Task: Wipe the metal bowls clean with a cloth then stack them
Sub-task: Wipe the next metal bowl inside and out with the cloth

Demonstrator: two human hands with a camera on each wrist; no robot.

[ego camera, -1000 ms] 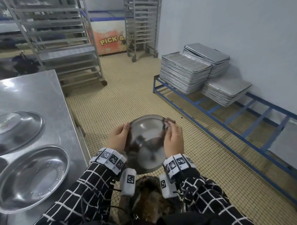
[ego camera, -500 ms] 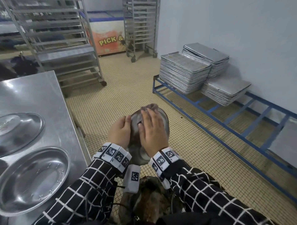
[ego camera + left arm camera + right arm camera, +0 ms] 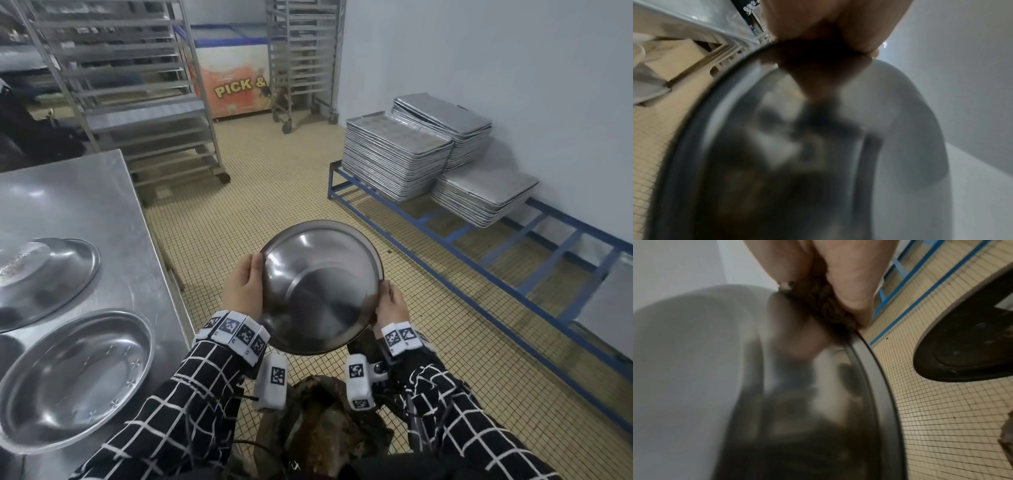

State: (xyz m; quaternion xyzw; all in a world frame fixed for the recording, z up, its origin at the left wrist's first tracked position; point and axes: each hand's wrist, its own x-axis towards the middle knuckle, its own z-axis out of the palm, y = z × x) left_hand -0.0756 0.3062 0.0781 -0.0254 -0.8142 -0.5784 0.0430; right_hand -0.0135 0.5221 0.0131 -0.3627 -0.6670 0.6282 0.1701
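Table (image 3: 89, 205), two bowls (image 3: 73, 373) resting | held bowl (image 3: 318, 284) tilted above the floor beside it, stiff, light, likely slick; rim is the sure hold | left hand (image 3: 244, 291) grips the left rim | right hand (image 3: 390, 308) pinches a brown cloth (image 3: 824, 305) on the right rim

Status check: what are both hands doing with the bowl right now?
Left hand grips the bowl rim. Right hand pinches cloth against opposite rim. Bowl held over the floor, nothing blocking.
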